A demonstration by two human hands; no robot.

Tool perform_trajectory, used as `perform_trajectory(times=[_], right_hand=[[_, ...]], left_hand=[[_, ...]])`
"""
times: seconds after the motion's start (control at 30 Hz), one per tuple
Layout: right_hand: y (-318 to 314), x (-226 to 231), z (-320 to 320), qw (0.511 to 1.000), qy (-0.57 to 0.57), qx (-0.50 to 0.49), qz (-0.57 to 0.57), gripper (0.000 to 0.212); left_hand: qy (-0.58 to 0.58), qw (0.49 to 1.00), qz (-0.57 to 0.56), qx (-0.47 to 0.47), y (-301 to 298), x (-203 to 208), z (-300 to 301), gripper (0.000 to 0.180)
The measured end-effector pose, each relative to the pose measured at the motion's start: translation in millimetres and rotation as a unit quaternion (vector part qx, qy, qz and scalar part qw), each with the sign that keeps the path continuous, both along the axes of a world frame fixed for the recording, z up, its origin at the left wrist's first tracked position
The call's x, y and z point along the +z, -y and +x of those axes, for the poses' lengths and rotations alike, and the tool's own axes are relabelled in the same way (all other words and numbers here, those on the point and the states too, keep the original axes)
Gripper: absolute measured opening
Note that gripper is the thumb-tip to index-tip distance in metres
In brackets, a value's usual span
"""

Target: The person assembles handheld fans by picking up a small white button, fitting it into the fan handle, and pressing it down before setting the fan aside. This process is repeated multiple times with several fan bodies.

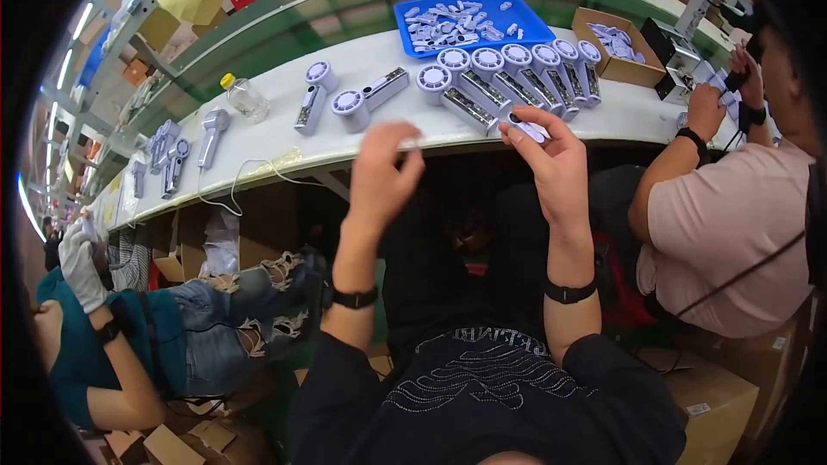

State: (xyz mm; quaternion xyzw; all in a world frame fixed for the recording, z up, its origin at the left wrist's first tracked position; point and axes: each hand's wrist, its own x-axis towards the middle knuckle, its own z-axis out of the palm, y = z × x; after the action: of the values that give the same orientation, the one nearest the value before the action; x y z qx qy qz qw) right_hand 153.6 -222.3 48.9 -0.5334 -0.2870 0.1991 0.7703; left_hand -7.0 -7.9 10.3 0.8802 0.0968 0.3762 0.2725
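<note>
Between the thumb and fingers of my right hand [556, 159] is a small lavender plastic piece [527, 129] with a dark spot. My left hand [385, 170] is raised a little to the left at the table's front edge, its fingers bent and smeared by motion; whether anything is in them I cannot make out. Just beyond my right hand lies a row of several lavender handheld fans [469, 109], their handles open with inner parts showing. Past my left hand, another fan [350, 110] has its round head towards me, and one more fan [312, 99] lies left of it.
A blue tray [540, 27] of small lavender parts stands at the back, beside a cardboard box [633, 71] of similar parts. Leftward are a yellow-capped bottle [245, 102], more fans [166, 146] and a white cable [234, 198]. Co-workers sit on both sides.
</note>
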Motion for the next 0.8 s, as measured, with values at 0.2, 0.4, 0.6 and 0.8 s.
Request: perform_trajectory(times=[0.2,0.4,0.6,0.8], right_hand=[[3,7,-22,0.999,0.009,0.023,0.028,0.032],[9,-1,-23,0.997,0.071,-0.038,0.006,0.029],[-27,-1,-6,0.996,0.075,-0.034,0.02,0.031],[-52,-14,11,0.999,0.024,-0.034,-0.028,0.038]], left_hand=[[-0.023,0.958,0.128,0.255,-80,16,16,0.045],[-0.224,0.938,-0.054,0.259,-104,46,28,0.053],[-0.132,0.959,0.105,0.227,-126,19,41,0.052],[-0.005,0.999,-0.013,-0.038,-70,16,80,0.056]])
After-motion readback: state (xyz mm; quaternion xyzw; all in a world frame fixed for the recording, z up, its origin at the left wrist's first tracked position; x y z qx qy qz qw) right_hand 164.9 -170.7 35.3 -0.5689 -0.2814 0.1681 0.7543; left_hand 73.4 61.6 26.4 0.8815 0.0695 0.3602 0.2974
